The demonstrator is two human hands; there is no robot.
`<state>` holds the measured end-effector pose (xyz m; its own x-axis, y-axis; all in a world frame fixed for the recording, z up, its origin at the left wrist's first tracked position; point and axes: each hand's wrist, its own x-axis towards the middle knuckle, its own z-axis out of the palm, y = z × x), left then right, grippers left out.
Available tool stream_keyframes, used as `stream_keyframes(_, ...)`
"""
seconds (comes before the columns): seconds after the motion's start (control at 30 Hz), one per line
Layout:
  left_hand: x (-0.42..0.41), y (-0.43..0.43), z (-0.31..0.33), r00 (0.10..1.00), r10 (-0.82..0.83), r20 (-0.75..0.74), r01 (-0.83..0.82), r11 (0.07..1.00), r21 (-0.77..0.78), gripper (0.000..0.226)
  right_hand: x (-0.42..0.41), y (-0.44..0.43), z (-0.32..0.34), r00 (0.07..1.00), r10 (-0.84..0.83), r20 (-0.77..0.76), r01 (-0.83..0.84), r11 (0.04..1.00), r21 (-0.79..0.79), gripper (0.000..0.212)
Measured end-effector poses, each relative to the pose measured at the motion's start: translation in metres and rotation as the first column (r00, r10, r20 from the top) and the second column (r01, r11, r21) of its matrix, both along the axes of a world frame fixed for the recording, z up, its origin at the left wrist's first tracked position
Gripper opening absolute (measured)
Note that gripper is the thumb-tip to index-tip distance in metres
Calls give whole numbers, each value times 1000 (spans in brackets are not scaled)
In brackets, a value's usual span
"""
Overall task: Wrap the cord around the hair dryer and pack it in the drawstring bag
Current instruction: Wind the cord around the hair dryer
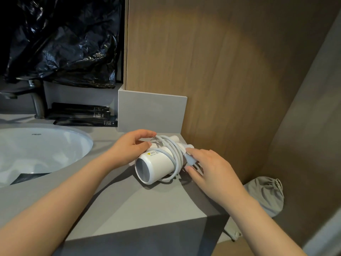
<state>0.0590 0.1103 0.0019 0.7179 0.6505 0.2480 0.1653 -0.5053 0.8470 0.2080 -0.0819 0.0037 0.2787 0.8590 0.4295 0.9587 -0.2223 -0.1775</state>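
A white hair dryer (155,166) lies on its side on the grey counter (144,204), its round barrel end facing me. A white cord (173,152) loops several times around its body. My left hand (129,147) grips the dryer's far left side, fingers curled over the cord loops. My right hand (208,167) pinches the grey plug end (190,159) of the cord against the dryer's right side. A grey drawstring bag (265,194) lies below the counter's right edge, partly hidden by my right forearm.
A white sink basin (36,150) is set in the counter at the left, with a dark faucet (35,97) behind it. Black sachets (83,115) lie by the faucet. A black plastic bag (64,39) hangs above. A wooden wall panel (230,80) stands close behind the dryer.
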Motion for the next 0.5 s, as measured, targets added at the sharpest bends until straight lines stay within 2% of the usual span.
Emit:
stream_keyframes(0.07, -3, -7, 8, 999, 28, -16, -26, 997, 66, 26, 5, -15, 6, 1000, -29, 10, 30, 999, -24, 51)
stream_keyframes(0.13, -3, -21, 19, 998, 48, -32, -40, 978, 206, 23, 12, -33, 10, 997, -66, 33, 67, 997, -30, 47)
stream_keyframes(0.2, -1, -42, 31, 996, 32, -83, 2, 922, 387, 24, 21, -53, 9, 992, -97, 76, 101, 994, -51, 39)
stream_keyframes(0.27, 3, -74, 39, 992, -11, -127, 71, 876, 477, 24, 31, -74, 3, 985, -140, 98, 149, 985, -91, 34)
stream_keyframes(0.37, 15, -123, 36, 978, -94, -187, 180, 829, 530, 26, 53, -112, -11, 971, -218, 97, 231, 962, -149, 33)
stream_keyframes(0.5, 53, -167, 15, 924, -176, -341, 342, 779, 526, 25, 90, -169, -39, 952, -289, 101, 305, 917, -255, 28)
